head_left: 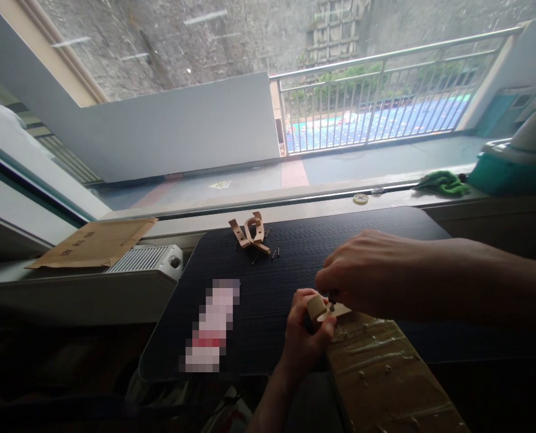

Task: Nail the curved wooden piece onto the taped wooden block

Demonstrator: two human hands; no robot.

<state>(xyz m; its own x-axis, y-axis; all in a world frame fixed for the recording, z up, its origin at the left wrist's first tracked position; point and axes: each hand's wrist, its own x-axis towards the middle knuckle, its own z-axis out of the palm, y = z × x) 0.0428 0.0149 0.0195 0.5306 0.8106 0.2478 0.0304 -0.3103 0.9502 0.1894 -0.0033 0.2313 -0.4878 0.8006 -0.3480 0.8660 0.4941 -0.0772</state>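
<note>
Near the dark table's front edge: wooden piece [316,307] at a taped block's [385,385] far end – work seems partway; loose wooden parts [252,231] and screws [276,254] lie unused
Driver [332,306]: near upright, tip down – block's long axis runs toward the wearer
Left hand [304,329]: pinching wooden piece
Right hand [362,264]: clenched round driver

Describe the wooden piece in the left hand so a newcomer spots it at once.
Start at the black table and find the brown, tape-covered block across its near side. At the block's far end, the left hand grips a pale wooden piece, just below the right hand. Unlike the loose wooden pieces near the table's far edge, it is held.
</note>
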